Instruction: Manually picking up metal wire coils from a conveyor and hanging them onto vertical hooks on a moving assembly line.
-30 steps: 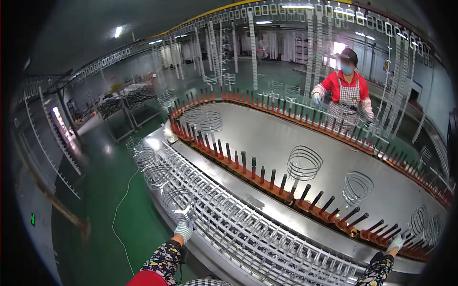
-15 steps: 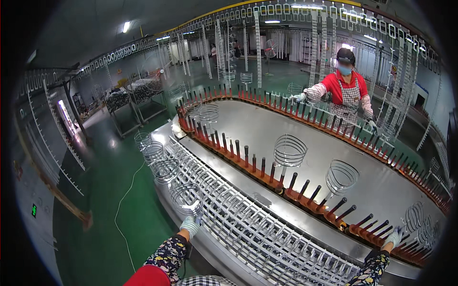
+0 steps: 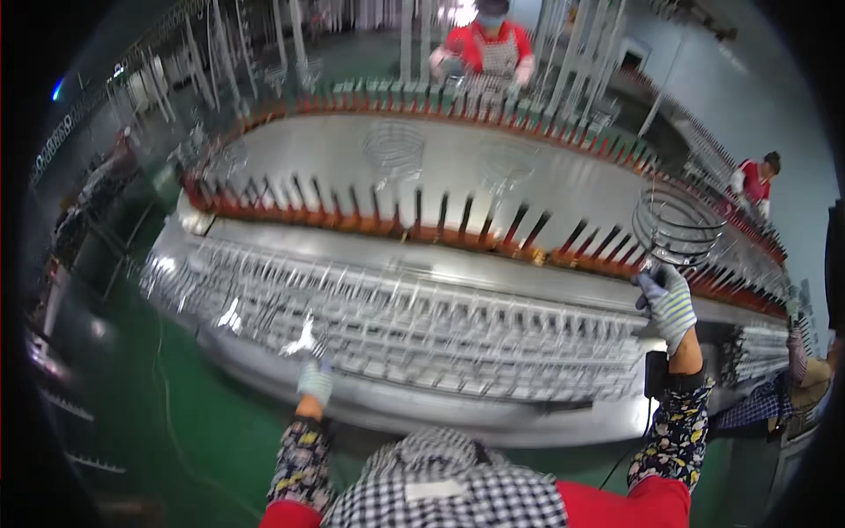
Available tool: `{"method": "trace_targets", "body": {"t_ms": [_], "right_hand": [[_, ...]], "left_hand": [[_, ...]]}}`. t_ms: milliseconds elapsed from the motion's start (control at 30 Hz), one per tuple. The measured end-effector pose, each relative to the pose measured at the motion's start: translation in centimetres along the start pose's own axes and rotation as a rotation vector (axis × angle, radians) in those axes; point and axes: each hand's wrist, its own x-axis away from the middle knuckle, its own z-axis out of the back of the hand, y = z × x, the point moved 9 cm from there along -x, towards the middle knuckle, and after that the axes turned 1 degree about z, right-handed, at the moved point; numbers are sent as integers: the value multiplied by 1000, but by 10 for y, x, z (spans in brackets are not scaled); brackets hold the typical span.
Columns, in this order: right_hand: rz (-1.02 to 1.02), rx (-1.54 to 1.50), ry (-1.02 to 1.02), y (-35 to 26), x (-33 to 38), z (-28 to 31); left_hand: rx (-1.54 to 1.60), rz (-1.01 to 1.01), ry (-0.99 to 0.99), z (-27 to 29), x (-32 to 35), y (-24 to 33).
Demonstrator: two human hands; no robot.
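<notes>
Here the coil spring sits atop the right hand, pinched.

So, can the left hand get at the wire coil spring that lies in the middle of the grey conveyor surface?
Probably not. The left hand is low at the metal rack, and the wire coil spring lies beyond the row of pegs, far across.

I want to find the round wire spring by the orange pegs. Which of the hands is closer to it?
The right hand. It is raised just below the wire coil spring, at its lower edge. The left hand is far off to the left, down at the metal rack.
</notes>
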Motion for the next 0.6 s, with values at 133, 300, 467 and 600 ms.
{"method": "trace_targets", "body": {"t_ms": [133, 300, 467, 600], "right_hand": [[-154, -103, -180, 15, 80, -125], [-185, -563, -319, 47, 125, -290], [-219, -430, -265, 70, 132, -351], [298, 682, -172, 85, 124, -327]], "left_hand": [[278, 119, 97, 62, -47, 178], [276, -35, 23, 57, -47, 183], [298, -13, -68, 63, -41, 180], [210, 32, -273, 77, -32, 198]]}}
